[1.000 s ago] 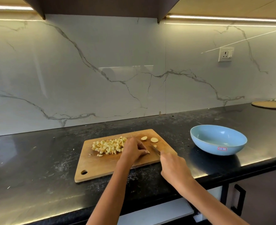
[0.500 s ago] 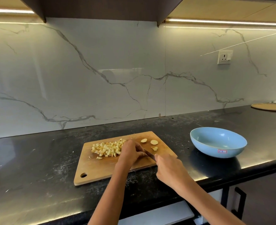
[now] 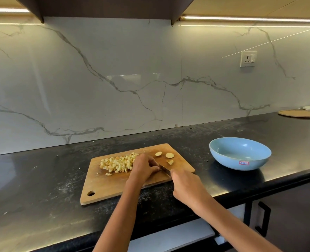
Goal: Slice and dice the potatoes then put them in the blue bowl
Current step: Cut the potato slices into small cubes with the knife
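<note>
A wooden cutting board (image 3: 114, 186) lies on the black counter. A heap of diced potato (image 3: 117, 163) sits on its far left part. Three potato slices (image 3: 169, 155) lie near its far right corner. My left hand (image 3: 144, 168) rests curled on the board, fingers bent over a potato piece that it hides. My right hand (image 3: 186, 186) grips a knife (image 3: 164, 170) whose blade points toward the left hand's fingertips. The blue bowl (image 3: 240, 153) stands to the right of the board with nothing in it.
The counter's front edge (image 3: 259, 184) runs just behind my right wrist. Flat round mats and plates (image 3: 299, 113) lie at the far right by the marble wall. A wall socket (image 3: 248, 59) is above the bowl. A cabinet handle (image 3: 263, 219) is below the counter.
The knife and my right hand shifted slightly left toward my left hand. A small cut piece now lies by the two slices on the board's right side.
</note>
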A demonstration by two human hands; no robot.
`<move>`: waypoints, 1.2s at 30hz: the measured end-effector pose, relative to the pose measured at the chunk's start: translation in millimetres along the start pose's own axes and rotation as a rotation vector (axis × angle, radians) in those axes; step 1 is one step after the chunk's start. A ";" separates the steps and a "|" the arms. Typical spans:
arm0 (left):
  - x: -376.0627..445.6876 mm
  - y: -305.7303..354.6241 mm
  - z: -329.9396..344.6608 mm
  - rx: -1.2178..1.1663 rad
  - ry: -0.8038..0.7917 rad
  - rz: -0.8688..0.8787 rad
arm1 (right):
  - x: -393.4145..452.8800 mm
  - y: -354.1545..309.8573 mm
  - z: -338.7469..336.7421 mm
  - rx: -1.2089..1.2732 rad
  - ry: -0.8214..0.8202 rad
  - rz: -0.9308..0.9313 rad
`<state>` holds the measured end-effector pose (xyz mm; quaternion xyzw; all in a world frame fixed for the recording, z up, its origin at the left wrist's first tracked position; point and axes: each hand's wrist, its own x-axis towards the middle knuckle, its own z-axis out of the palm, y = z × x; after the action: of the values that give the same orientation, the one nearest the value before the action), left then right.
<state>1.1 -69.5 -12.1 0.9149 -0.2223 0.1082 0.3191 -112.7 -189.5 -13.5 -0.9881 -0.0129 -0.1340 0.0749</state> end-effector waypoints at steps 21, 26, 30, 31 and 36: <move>3.6 0.1 -1.6 -0.035 0.185 0.255 | 3.0 20.8 1.5 -0.227 0.200 -0.121; 2.7 2.8 0.4 -0.031 0.068 0.310 | 4.2 23.3 3.1 -0.241 0.202 -0.121; 1.7 3.4 0.4 0.153 0.115 0.219 | 2.6 23.9 2.1 -0.270 0.218 -0.131; 2.0 2.5 -2.2 0.137 0.209 0.188 | 2.7 24.9 2.0 -0.276 0.220 -0.128; 4.2 -14.9 -21.9 -0.183 0.386 -0.023 | 4.2 28.7 -3.3 -0.244 0.210 -0.070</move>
<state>10.6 -46.7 -1.7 0.8471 -0.1553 0.2570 0.4385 -108.2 -218.4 -13.5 -0.9693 -0.0232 -0.2396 -0.0496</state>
